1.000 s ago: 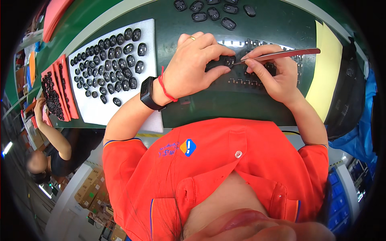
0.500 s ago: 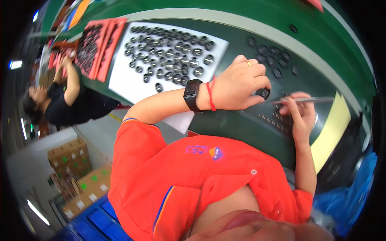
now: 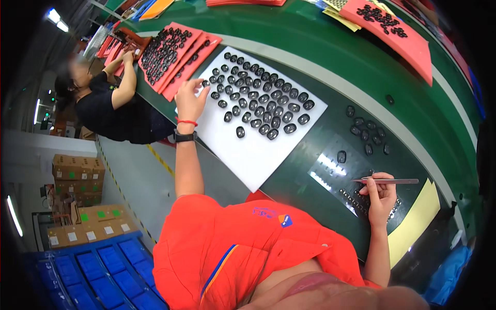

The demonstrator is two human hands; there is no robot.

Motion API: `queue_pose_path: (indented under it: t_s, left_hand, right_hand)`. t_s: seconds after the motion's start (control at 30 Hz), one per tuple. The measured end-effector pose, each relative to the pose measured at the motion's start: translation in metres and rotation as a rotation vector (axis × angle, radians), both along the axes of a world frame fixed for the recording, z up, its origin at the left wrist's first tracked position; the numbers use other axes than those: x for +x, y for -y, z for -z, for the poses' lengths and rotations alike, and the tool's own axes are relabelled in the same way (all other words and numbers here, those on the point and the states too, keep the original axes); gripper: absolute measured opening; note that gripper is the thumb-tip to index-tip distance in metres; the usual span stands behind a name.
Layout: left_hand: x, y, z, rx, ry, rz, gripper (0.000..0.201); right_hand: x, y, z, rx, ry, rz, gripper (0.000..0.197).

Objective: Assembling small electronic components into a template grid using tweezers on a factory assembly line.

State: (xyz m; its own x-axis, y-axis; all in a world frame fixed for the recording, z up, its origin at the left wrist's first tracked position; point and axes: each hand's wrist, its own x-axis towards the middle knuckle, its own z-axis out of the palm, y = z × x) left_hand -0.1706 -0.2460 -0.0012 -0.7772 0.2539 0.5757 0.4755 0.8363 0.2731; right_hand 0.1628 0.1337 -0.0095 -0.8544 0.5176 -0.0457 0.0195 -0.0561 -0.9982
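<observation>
My left hand [image 3: 189, 102] reaches over the far left edge of a white sheet [image 3: 245, 160]. Its thumb and fingertips close around a small black oval piece [image 3: 205, 83]. Many similar glossy black oval pieces [image 3: 270, 106] lie in loose rows on the sheet. At the right, my right hand [image 3: 381, 200] grips slim metal tweezers [image 3: 405, 181], their tip pointing left above the dark green mat. Below them, a clear film [image 3: 333, 178] bears rows of tiny parts, partly covered by that hand. A single black oval piece [image 3: 341, 156] sits just beyond the film.
More black oval pieces [image 3: 365, 135] lie on the mat at the right, near a yellow sheet [image 3: 417, 219]. Red sheets [image 3: 194, 64] with black pieces stand at the left, by a co-worker [image 3: 111, 106]. Another red sheet [image 3: 408, 44] lies at far right.
My left hand has swung from beside the tweezers to the far left of the white sheet, carrying a black oval piece. The right hand still holds the tweezers. The whole view has shifted.
</observation>
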Motion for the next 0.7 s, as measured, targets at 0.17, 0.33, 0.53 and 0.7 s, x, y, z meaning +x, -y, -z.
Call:
queue_pose_path:
  t_s: [0.17,0.33,0.53,0.7]
  left_hand:
    - [-0.006,-0.014,0.002,-0.052,0.02,0.029,0.033]
    - [0.03,-0.142,-0.053,-0.011,0.08,0.578,0.029]
    - [0.048,-0.269,-0.031,-0.138,0.208,1.18,0.033]
    - [0.034,-0.352,-0.002,-0.123,0.247,1.116,0.037]
  right_hand:
    - [0.005,0.0,-0.003,0.02,0.033,-0.017,0.017]
    - [0.004,-0.002,-0.004,-0.043,0.016,-0.04,0.017]
    - [0.005,-0.004,-0.004,-0.092,-0.009,-0.03,0.017]
    - [0.006,-0.005,-0.002,-0.064,-0.02,-0.056,0.016]
